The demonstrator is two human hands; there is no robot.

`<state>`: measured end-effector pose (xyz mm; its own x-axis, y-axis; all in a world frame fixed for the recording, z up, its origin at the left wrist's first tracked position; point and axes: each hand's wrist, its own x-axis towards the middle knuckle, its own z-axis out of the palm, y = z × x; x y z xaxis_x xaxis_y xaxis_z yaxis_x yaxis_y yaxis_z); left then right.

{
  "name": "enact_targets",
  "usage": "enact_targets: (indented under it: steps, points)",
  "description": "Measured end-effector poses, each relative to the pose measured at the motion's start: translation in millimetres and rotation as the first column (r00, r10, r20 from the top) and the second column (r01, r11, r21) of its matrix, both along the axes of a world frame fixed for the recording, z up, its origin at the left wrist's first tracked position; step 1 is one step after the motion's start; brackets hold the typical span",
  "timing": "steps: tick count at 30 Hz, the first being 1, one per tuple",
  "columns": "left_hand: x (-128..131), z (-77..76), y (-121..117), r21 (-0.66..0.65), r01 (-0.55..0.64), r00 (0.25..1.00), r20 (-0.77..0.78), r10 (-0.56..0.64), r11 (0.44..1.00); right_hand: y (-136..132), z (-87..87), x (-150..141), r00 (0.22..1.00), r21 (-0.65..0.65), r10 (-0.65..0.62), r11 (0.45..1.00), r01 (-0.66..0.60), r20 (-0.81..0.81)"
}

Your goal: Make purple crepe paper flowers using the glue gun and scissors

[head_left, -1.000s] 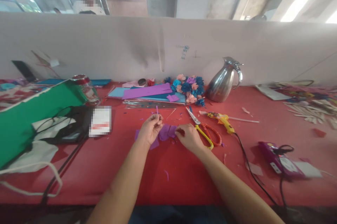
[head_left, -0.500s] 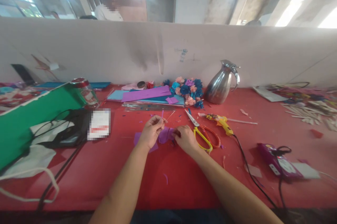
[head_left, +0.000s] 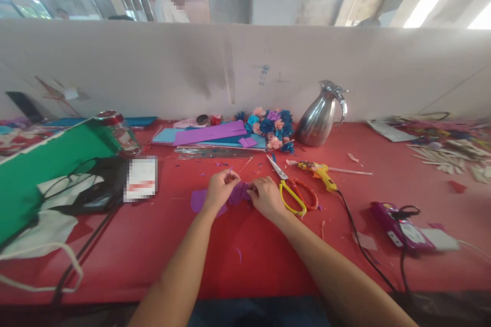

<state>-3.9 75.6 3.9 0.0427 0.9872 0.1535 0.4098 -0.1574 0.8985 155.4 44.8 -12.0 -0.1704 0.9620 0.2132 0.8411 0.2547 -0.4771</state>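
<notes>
My left hand is closed in a pinch on a thin purple strip that sticks up a little past the fingertips. My right hand lies close beside it, fingers curled on a purple paper piece on the red table. More purple pieces lie flat under and left of my left wrist. The two hands almost touch over the paper.
Yellow and red scissors lie just right of my right hand, then a yellow glue gun with a black cord. Behind are coloured paper sheets, paper flowers and a steel jug. A green sheet and black bag sit left; a purple power strip right.
My left hand has dropped lower, so less of the purple strip shows above the fingers. My right hand has moved left, closer to the left hand. The view shifted slightly.
</notes>
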Motion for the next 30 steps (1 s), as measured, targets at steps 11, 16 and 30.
enact_targets:
  steps: [11,16,30]
  points:
    - [2.5,-1.6,-2.4,0.089,-0.024,0.985,-0.169,0.038,0.996,2.1,-4.2,-2.1,0.999,0.066,0.029,0.997,-0.026,-0.041]
    - [0.0,0.2,-1.4,0.203,-0.061,0.984,-0.154,0.093,0.977,3.7,-7.1,-0.2,0.994,0.112,0.038,0.993,-0.027,-0.101]
    - [1.1,2.7,-3.3,0.329,-0.018,0.997,-0.064,0.042,0.944,2.1,-8.6,0.9,0.993,0.116,0.050,0.993,-0.037,-0.104]
